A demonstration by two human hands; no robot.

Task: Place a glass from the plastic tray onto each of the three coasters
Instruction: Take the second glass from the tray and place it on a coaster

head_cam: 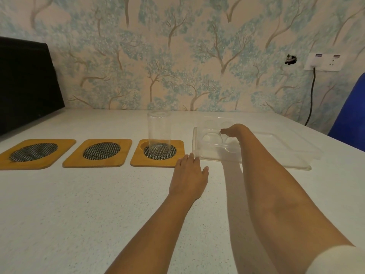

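Note:
Three wooden coasters with dark mesh centres lie in a row: left coaster (34, 153), middle coaster (98, 152), right coaster (158, 153). A tall clear glass (159, 133) stands upright on the right coaster. To its right is the clear plastic tray (276, 153) with clear glasses (212, 137) lying inside. My right hand (234, 131) reaches down into the tray over the glasses; its thumb touches a rim and the fingers are hidden behind the wrist. My left hand (189, 175) rests flat on the table by the tray's near left corner, holding nothing.
The white speckled table (79, 214) meets a wallpapered wall at the back. A black chair back (25, 82) stands at the far left and a blue chair (349, 115) at the far right. A wall socket (324, 61) has a black cable hanging down.

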